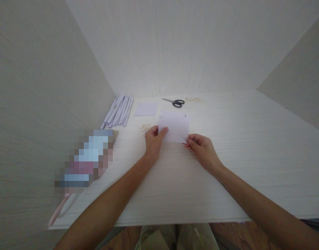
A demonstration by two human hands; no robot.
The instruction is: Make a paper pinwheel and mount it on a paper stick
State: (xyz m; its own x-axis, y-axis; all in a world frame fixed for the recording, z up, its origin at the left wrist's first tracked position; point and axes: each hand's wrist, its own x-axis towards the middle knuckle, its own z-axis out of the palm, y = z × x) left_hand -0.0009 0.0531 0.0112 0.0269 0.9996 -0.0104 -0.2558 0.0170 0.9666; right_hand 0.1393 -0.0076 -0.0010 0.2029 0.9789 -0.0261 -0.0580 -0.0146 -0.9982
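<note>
A pale lilac sheet of paper (174,125) lies on the white table (240,156) in front of me. My left hand (153,141) pinches its near left corner, thumb on top. My right hand (201,148) grips the near right corner, where the edge is lifted and folded a little. Small notches show along the sheet's far edge.
A bundle of several rolled or folded paper strips (118,111) lies at the back left, a small square sheet (145,109) beside it. Black-handled scissors (174,102) and a pale string-like heap (192,99) lie at the back. Paper scraps (144,129) sit left of my hand. Walls enclose three sides.
</note>
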